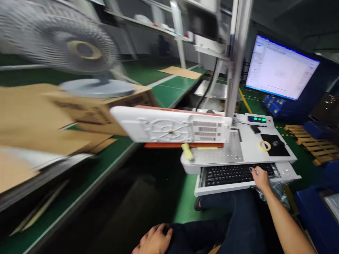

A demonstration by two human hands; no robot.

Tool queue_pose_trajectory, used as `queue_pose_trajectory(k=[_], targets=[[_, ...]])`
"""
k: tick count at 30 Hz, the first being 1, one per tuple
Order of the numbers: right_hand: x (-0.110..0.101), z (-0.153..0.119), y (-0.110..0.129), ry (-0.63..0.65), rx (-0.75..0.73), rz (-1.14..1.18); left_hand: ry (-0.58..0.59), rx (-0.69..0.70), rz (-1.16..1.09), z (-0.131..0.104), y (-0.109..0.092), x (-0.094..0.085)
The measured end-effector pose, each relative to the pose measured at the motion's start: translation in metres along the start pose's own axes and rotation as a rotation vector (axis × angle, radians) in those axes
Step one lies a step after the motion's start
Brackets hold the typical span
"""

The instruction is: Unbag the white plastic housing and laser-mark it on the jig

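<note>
My right hand (261, 177) is at the right part of a black keyboard (227, 174) on a pull-out tray. Its fingers are curled in; whether something small is between them I cannot make out. Low in the view, my left hand (155, 240) lies on my dark-trousered leg, slightly blurred, with the thumb apart from loosely bent fingers and nothing seen in it. Above the keyboard, a white plastic panel (169, 130) with ring-shaped ribs and a slotted grid sits tilted against an orange-red holder (182, 145). A yellow tag-like piece (187, 151) hangs beside it.
On the white machine table (251, 143) are a tape roll (265, 145), a mouse (275, 143) on a black pad and a panel of green lights (258, 119). A monitor (282, 68) stands right. At left, a fan (97, 86) rests on a cardboard box (106, 116).
</note>
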State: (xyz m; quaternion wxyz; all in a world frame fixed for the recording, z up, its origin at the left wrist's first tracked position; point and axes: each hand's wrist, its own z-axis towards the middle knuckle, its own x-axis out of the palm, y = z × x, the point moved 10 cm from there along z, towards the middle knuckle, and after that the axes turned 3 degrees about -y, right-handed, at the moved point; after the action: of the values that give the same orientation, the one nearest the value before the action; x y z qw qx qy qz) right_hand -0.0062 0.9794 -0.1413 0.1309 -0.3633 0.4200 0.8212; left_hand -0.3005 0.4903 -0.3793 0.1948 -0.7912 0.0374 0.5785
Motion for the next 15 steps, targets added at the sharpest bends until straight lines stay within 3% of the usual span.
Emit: queue_pose_trajectory(k=[4, 9, 12, 15], targets=[[-0.002, 0.008, 0.007, 0.040, -0.008, 0.021, -0.016, 0.023, -0.064, -0.008, -0.013, -0.017], [-0.015, 0.026, 0.017, 0.081, 0.082, 0.015, -0.046, -0.078, -0.332, 0.005, 0.002, -0.039], [-0.030, 0.053, 0.049, 0.073, 0.099, 0.045, -0.180, -0.143, -0.554, 0.022, 0.010, -0.085], [-0.038, 0.088, 0.110, 0.116, 0.042, 0.187, -0.345, -0.113, -0.711, 0.045, 0.000, -0.161]])
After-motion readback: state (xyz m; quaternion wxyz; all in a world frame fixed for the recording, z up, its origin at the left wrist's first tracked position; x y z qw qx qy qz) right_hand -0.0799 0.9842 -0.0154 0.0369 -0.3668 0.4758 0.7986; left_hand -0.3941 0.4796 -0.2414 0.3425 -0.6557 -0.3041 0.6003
